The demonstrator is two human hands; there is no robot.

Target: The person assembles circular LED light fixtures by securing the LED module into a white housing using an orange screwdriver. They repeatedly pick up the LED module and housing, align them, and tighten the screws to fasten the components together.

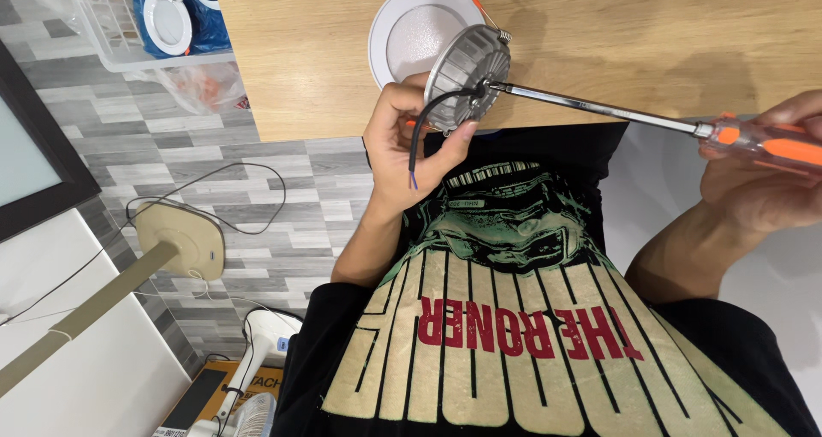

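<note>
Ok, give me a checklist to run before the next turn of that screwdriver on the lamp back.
1. Left hand has a firm grip on the lamp housing: ok.
2. Screwdriver tip at the housing's back centre: ok.
3. Tip seated in a screw head: cannot tell.
4. Right hand wrapped around the orange handle: ok.
5. Black cable clear of the shaft: not ok, it leaves the housing beside the tip.
6. White trim ring lying on the wooden table: ok.

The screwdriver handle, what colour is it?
Clear plastic with orange parts, seen in the head view: the screwdriver handle sits in the right hand.
</note>
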